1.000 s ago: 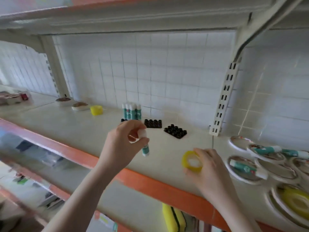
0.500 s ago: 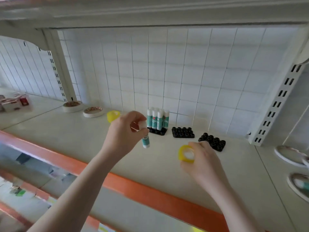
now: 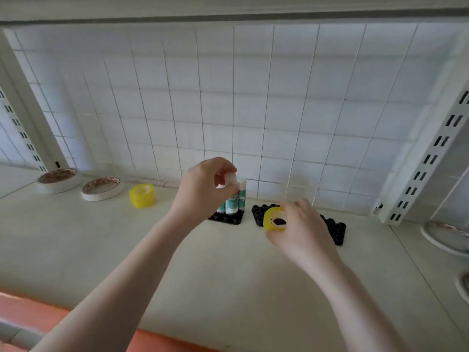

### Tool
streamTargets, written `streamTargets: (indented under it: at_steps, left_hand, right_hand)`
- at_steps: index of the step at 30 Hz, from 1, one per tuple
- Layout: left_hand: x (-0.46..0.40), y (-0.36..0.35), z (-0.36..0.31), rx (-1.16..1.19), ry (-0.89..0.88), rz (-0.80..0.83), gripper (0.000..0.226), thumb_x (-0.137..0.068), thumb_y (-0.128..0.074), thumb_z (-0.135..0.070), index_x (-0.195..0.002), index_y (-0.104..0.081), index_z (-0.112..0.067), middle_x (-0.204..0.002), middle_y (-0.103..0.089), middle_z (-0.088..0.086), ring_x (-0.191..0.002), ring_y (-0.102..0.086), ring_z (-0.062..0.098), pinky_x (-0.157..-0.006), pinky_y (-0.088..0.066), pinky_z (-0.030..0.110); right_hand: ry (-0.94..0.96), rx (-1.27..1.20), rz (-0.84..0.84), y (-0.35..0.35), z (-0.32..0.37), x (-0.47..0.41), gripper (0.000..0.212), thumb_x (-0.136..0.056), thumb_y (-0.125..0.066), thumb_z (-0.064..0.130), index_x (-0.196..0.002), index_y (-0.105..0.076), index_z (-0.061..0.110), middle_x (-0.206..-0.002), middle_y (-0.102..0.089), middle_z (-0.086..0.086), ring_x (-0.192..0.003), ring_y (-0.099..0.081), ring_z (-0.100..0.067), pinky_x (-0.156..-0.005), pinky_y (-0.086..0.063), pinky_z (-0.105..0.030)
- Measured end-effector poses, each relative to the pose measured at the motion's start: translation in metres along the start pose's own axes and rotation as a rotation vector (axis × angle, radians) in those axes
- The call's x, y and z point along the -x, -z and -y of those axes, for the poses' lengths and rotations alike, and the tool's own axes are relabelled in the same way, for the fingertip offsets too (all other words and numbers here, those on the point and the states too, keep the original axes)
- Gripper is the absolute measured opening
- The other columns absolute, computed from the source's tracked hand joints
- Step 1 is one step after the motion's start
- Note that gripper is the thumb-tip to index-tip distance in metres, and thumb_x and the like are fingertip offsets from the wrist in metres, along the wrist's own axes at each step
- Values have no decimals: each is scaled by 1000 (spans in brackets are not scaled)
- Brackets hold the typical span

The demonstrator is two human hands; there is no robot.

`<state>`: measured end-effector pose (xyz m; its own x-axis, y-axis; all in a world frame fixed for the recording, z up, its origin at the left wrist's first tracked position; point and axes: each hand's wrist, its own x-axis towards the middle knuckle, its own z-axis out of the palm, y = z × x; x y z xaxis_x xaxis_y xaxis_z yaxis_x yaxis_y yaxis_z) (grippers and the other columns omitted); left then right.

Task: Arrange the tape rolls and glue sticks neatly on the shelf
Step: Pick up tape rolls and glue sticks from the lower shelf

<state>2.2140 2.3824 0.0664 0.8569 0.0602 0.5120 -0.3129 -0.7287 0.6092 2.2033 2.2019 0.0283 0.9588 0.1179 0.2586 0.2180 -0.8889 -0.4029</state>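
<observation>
Tape rolls and glue sticks on a pale shelf backed by white tiles.

Two white tape rolls (image 3: 59, 179) (image 3: 102, 188) and a yellow roll (image 3: 142, 195) lie at centre left; at centre, the left hand (image 3: 203, 191) pinches a glue stick (image 3: 232, 196) by its cap over a black holder (image 3: 228, 217) with other sticks. Right of it, the right hand (image 3: 299, 232) grips a yellow tape roll (image 3: 274, 219) above more black holders (image 3: 335, 231). An orange shelf edge (image 3: 38, 313) runs along the lower left.
</observation>
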Motion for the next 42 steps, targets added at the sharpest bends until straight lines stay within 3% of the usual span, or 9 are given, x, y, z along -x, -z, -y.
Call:
streamTargets:
  at_steps: [2,8,12,16,27,34,37,42]
  left_hand:
    - [-9,-2,5,3,-22,37,20,-75,-70,-11,-90,-62,-23,-78,-59,-20,-77,-57,0,-67,-42,7]
    - [-26,-11,16,-64,-89,121,20,-78,-69,-16,-97,-65,-23,-84,-56,-22,-84,-53,1,-71,-37,2]
    - [-30,-22,27,-119,-148,107,20,-79,-67,-18,-98,-67,-21,-87,-58,-20,-94,-56,12,-79,-42,23]
    - [-30,-35,39,-161,-189,87,23,-77,-70,-18,-100,-67,-19,-92,-65,-11,-91,-52,15,-73,-33,23]
    - [-34,-47,54,-184,-277,97,26,-75,-74,-17,-100,-70,-14,-95,-62,0,-91,-51,19,-77,-34,23]
    - [-31,-51,61,-267,-403,29,20,-71,-75,-12,-91,-72,-11,-84,-64,4,-78,-57,28,-65,-39,29]
    - [-27,-55,63,-301,-462,-17,12,-71,-65,-12,-82,-69,-8,-78,-59,4,-71,-56,28,-57,-41,28]
    - [-25,-58,67,-320,-518,-51,25,-79,-48,-20,-85,-69,-6,-78,-59,4,-71,-55,28,-55,-42,26]
  right_hand:
    - [-29,0,-19,-1,2,-7,36,-82,-59,28,-114,-53,13,-106,-44,-1,-104,-48,-23,-75,-37,-28]
    - [-96,-5,-57,-18,-7,-9,47,-83,-60,30,-126,-50,14,-115,-46,-3,-107,-47,-21,-81,-38,-27]
    - [-123,-11,-68,-20,-12,-8,47,-84,-60,30,-128,-49,17,-118,-46,-1,-107,-46,-20,-78,-36,-26]
    - [-122,2,-88,-21,-15,-8,49,-84,-61,31,-129,-49,17,-120,-46,-1,-107,-46,-20,-77,-32,-24]
    - [-129,-11,-110,-20,-17,-8,52,-84,-61,32,-132,-47,18,-120,-47,0,-109,-47,-19,-83,-36,-24]
    - [-129,-14,-127,-22,-17,-8,54,-83,-63,32,-132,-48,19,-117,-48,0,-108,-48,-20,-84,-36,-26]
    - [-131,-21,-130,-22,-18,-7,53,-83,-63,32,-132,-48,19,-116,-48,0,-109,-47,-19,-85,-36,-25]
    - [-130,-15,-125,-24,-18,-8,52,-83,-62,33,-131,-49,19,-116,-47,0,-108,-47,-19,-84,-36,-26]
